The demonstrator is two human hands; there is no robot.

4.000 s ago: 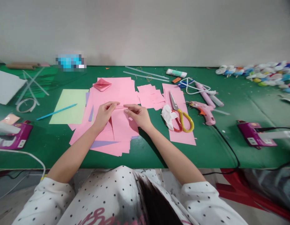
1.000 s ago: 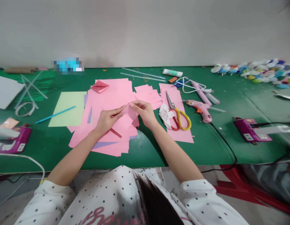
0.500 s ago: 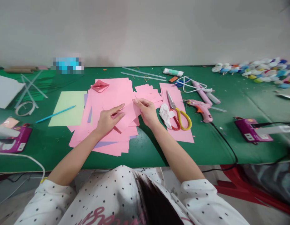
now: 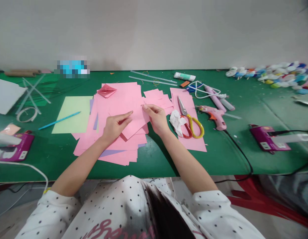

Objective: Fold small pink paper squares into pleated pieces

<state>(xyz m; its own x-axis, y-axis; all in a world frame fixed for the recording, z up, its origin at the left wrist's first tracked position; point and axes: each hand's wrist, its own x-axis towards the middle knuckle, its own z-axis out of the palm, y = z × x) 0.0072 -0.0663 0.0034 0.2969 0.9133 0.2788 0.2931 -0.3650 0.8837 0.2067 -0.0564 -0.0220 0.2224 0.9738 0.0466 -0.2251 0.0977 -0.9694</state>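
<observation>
A small piece of pink paper (image 4: 137,123) is held just above a pile of larger pink sheets (image 4: 121,93). My right hand (image 4: 156,119) pinches its right edge between thumb and fingers. At the paper's left side is my left hand (image 4: 116,126), fingers stretched to the right and the thumb apart from them, against or very near the paper. Whether the left fingers touch it is hard to see. On the pile's far left corner sits a folded pink paper piece (image 4: 106,90). Smaller pink pieces (image 4: 158,98) lie beyond my right hand.
To the right lie scissors (image 4: 191,124), crumpled white tissue (image 4: 177,121), a pink glue gun (image 4: 215,116) and a purple power strip (image 4: 268,137). A blue pencil (image 4: 59,120) rests on light green paper (image 4: 74,106) at left. Bottle caps (image 4: 285,74) are heaped far right.
The small pink paper has turned slightly, and its lower corner now lies flatter and shows more fully. Both hands have stayed nearly in place.
</observation>
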